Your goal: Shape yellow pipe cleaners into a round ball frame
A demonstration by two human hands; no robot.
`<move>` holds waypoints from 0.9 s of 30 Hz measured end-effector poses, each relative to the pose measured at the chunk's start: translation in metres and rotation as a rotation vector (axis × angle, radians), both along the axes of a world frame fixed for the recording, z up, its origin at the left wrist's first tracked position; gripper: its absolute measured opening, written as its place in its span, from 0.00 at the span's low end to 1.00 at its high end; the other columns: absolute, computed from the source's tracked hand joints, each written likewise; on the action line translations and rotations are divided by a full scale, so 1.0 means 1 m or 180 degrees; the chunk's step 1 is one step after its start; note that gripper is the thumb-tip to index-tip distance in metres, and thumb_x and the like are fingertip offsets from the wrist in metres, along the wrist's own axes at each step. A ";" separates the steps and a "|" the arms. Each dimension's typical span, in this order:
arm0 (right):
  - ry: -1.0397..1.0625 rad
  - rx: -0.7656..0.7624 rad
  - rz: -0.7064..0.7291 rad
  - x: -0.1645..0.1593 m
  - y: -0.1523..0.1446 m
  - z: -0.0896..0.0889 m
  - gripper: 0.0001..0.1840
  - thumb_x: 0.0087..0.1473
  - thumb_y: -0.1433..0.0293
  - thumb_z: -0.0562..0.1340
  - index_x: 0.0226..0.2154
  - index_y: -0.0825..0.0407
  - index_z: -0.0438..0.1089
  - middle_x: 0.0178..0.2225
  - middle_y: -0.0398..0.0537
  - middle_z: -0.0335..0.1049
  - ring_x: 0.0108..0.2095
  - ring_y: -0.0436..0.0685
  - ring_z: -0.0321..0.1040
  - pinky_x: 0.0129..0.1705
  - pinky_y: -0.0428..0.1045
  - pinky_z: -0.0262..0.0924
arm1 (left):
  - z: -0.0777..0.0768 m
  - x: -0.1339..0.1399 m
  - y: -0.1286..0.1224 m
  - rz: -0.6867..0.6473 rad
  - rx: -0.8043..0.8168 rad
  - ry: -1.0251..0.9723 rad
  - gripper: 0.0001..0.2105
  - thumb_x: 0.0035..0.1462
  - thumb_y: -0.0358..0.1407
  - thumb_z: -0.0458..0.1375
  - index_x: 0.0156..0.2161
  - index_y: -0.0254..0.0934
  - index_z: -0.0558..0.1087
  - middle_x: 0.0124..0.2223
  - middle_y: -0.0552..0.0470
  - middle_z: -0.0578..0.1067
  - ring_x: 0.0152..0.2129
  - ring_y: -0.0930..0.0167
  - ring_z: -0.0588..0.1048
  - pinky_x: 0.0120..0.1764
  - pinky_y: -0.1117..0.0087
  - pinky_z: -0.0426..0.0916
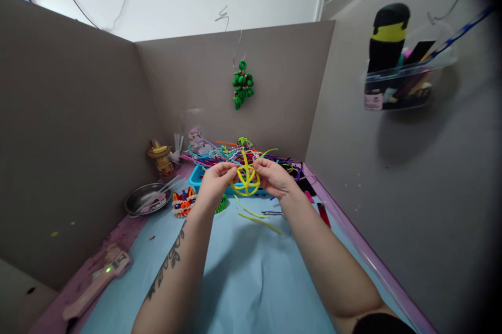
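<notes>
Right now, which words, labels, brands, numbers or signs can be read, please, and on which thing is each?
No text can be read.
Pale label on the clear bin: too small and blurred to read.
Patterned cup: any print is too blurred to read.
Pink tool with the green light: no lettering that I can make out.
Yellow shape in the left hand and right hand: no text visible.
</notes>
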State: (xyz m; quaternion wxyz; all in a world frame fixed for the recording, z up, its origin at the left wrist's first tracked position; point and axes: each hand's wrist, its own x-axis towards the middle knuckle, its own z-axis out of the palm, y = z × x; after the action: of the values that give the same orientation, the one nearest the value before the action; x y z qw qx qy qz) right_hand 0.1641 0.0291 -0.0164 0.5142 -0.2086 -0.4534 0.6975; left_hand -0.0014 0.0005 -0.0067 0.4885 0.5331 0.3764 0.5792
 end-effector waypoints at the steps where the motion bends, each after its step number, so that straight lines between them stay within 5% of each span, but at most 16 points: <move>1: 0.0028 -0.0024 -0.0025 0.000 0.001 -0.001 0.17 0.34 0.66 0.71 0.24 0.54 0.64 0.20 0.39 0.68 0.19 0.45 0.64 0.23 0.42 0.59 | -0.001 0.000 0.001 0.0001 0.0002 -0.0011 0.13 0.42 0.39 0.63 0.32 0.32 0.70 0.24 0.54 0.73 0.20 0.76 0.70 0.26 0.76 0.63; 13: 0.0101 -0.0213 -0.0273 0.006 0.006 0.001 0.18 0.29 0.67 0.72 0.24 0.53 0.65 0.20 0.38 0.68 0.19 0.46 0.64 0.23 0.42 0.59 | 0.004 -0.003 -0.002 -0.0390 -0.0406 -0.0299 0.13 0.41 0.38 0.64 0.30 0.34 0.67 0.25 0.52 0.74 0.24 0.74 0.73 0.28 0.75 0.66; 27: -0.0004 -0.0085 -0.0389 0.004 0.000 0.004 0.22 0.31 0.63 0.72 0.27 0.52 0.62 0.21 0.36 0.65 0.18 0.44 0.60 0.22 0.42 0.56 | 0.007 -0.003 -0.003 -0.0298 -0.0351 -0.0430 0.16 0.35 0.35 0.66 0.30 0.33 0.67 0.23 0.55 0.72 0.22 0.76 0.72 0.27 0.77 0.64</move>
State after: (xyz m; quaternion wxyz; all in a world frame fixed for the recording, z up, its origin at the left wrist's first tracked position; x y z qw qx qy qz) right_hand 0.1685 0.0294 -0.0120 0.5527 -0.2431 -0.4307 0.6707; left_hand -0.0048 -0.0023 0.0004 0.5679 0.4821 0.3486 0.5688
